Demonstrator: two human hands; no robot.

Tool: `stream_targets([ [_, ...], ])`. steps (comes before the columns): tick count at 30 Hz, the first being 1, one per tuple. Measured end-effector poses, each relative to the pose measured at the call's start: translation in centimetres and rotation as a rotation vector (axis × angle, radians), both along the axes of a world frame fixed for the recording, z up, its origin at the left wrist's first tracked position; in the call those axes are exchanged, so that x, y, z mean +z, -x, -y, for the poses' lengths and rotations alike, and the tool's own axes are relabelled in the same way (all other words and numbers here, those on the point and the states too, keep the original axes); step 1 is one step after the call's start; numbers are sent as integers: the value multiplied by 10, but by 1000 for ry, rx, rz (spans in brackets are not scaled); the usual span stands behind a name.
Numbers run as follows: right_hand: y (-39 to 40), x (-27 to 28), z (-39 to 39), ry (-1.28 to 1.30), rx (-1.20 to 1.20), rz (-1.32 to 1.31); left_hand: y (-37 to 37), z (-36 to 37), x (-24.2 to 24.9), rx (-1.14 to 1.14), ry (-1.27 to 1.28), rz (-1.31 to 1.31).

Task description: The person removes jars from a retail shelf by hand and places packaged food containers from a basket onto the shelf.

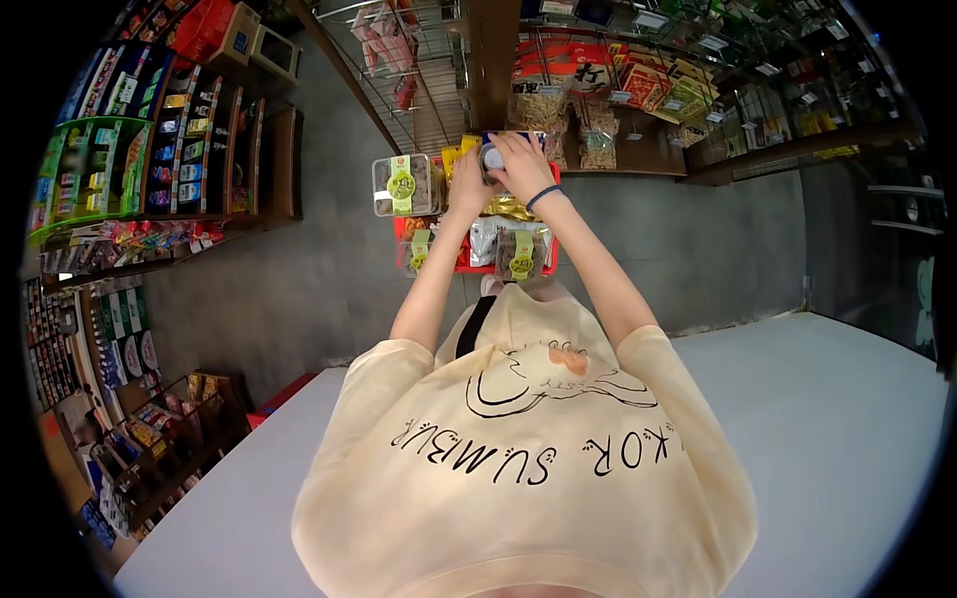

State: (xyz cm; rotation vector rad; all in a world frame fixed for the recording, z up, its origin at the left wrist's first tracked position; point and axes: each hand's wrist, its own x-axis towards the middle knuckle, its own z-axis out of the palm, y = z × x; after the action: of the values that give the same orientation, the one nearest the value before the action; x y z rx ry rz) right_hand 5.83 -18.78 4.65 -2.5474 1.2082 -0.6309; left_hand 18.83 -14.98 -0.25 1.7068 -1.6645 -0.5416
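My right hand (523, 171) curls over a dark blue package (535, 135) with a round silvery-grey part (492, 158) showing beside the fingers. My left hand (466, 185) is close beside it, fingers bent; what lies under them is hidden. Yellow packets (451, 157) stick out next to the left hand. Both hands are over a red basket (465, 267) full of packaged food. A clear plastic box with a green label (402, 186) sits at the left of the basket. Nearer to me are a silver packet (483, 242), a gold packet (511, 207) and another green-labelled box (520, 256).
A wire rack (424, 100) and a brown post (492, 65) stand just beyond the basket. Bagged snacks (598, 135) fill shelving at the right back. Stocked shelves (189, 140) line the left. Grey floor (319, 239) surrounds the basket; a white surface (817, 429) is behind me.
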Motion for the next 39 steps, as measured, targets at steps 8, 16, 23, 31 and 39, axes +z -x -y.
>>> stream_targets([
  [8,-5,-13,12,-152,46,-172,4,1,-39,2,-89,-73],
  [16,-11,-5,12,-120,136,-178,-2,-7,-2,76,-230,73],
  [23,-5,45,-40,-183,86,43,-10,-45,50,45,-231,-10],
  [31,28,72,-124,-508,14,219,-3,-119,74,-137,-292,-214],
  [39,56,36,-165,-612,-73,434,18,-169,74,-121,-258,-212],
])
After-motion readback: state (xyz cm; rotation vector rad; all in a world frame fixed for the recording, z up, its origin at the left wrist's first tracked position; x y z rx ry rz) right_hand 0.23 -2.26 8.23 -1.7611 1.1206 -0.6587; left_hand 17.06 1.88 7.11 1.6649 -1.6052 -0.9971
